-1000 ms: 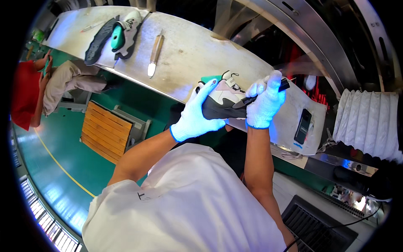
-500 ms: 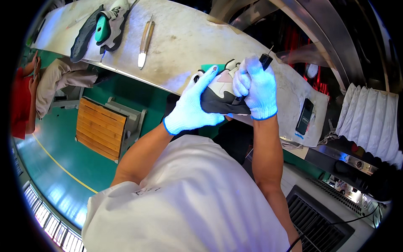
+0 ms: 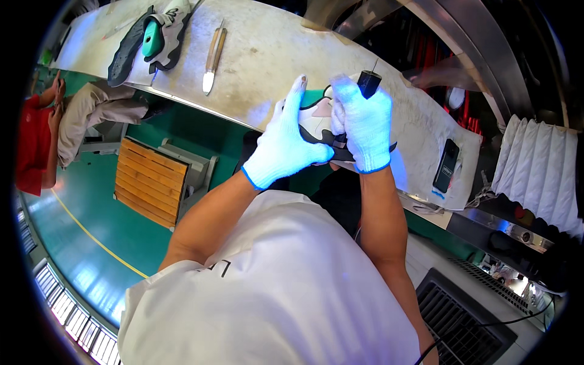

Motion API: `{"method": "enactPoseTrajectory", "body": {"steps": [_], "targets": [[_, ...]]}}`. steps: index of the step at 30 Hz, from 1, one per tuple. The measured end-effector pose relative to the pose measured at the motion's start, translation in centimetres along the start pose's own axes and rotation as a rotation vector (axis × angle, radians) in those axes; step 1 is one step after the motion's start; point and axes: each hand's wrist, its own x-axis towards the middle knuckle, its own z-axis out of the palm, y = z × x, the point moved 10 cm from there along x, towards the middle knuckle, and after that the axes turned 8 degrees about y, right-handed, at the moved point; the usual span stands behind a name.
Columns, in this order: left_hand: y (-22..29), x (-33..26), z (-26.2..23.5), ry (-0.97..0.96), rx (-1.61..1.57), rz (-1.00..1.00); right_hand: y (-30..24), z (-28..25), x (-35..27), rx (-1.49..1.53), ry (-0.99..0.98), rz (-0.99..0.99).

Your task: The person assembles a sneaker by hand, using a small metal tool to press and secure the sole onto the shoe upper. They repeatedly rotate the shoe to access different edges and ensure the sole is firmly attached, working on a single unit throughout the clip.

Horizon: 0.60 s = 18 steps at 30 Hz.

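Observation:
My left hand, in a white knit glove with blue trim, grips a white, pink and black shoe at the table's near edge. Green material shows at the shoe's opening. Closed on the shoe's right side, my gloved right hand holds a black-handled tool. A thin metal spike rises from the handle's top; a dark part shows below the fingers, against the shoe. Fingers hide the exact contact. Beyond the right wrist a dark tip sticks out.
Another shoe with a green insert lies at far left beside a loose dark sole. Wooden-handled tools lie on the pale worktable. A phone rests at right; a white ribbed duct stands beyond. A person sits at left.
My right hand has shifted a little left along the shoe, tilting the tool handle more toward me. A dark tip now shows right of the wrist. The whole view has moved slightly.

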Motion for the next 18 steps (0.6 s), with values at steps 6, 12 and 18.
{"method": "enactPoseTrajectory", "body": {"steps": [6, 12, 18], "targets": [[1.1, -0.9, -0.4, -0.039, 0.306, -0.108, -0.2, -0.9, -1.8, 0.048, -0.032, -0.088], [2.1, -2.0, -0.6, -0.015, 0.288, -0.101, -5.4, -9.6, -4.7, 0.395, -0.042, -0.317], [2.9, -3.8, -0.5, 0.069, 0.366, -0.063, -4.9, -3.8, -7.3, -1.162, -0.332, -0.649]]}}
